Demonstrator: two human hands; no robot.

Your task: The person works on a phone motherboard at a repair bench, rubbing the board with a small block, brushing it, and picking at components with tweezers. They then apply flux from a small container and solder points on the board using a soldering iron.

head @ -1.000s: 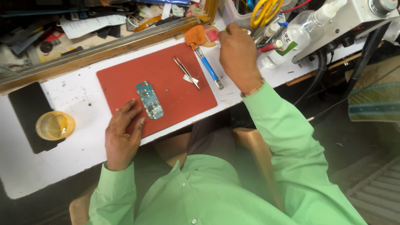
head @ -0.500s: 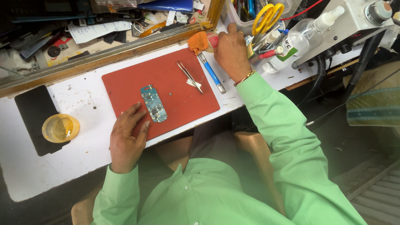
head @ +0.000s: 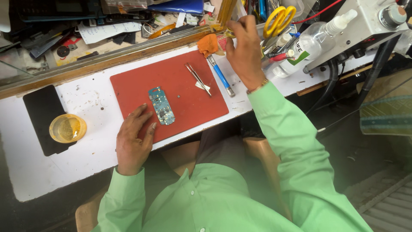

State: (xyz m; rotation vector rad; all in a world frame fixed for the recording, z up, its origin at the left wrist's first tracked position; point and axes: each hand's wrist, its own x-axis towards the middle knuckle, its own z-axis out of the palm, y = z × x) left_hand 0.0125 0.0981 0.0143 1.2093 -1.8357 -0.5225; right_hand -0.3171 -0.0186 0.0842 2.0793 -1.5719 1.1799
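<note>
Looking down from the person's head, the view shows two hands at a cluttered white bench [head: 86, 163], both arms in light green sleeves.

Left hand [head: 133, 141] lies flat, palm down, on the near left edge of a red mat [head: 180, 81]. Its fingers are spread and relaxed, gripping nothing. The fingertips rest just beside a small blue-green circuit board [head: 162, 105], which lies flat on the mat, left of the mat's middle; whether a fingertip actually touches the board cannot be told.

Right hand [head: 244, 51] is raised at the far edge of the bench, beyond the mat's far right corner. Its fingers are curled, with the fingertips near a yellowish strip [head: 226, 13] that stands against the wooden ledge [head: 107, 60]. Whether they pinch anything cannot be told from this angle.

On the mat's far right part lie metal tweezers [head: 198, 78]. Just right of them, partly off the mat, lies a tool with a blue handle [head: 222, 77], and an orange cloth [head: 208, 44] sits at its far end, near the right hand.

To the left of the mat, well apart from the board, a round yellow dish [head: 67, 128] sits on a black pad [head: 40, 111]. Behind the right hand are yellow-handled scissors [head: 277, 19] in a holder and a clear spray bottle [head: 313, 41] lying tilted beside a grey machine [head: 365, 25].
</note>
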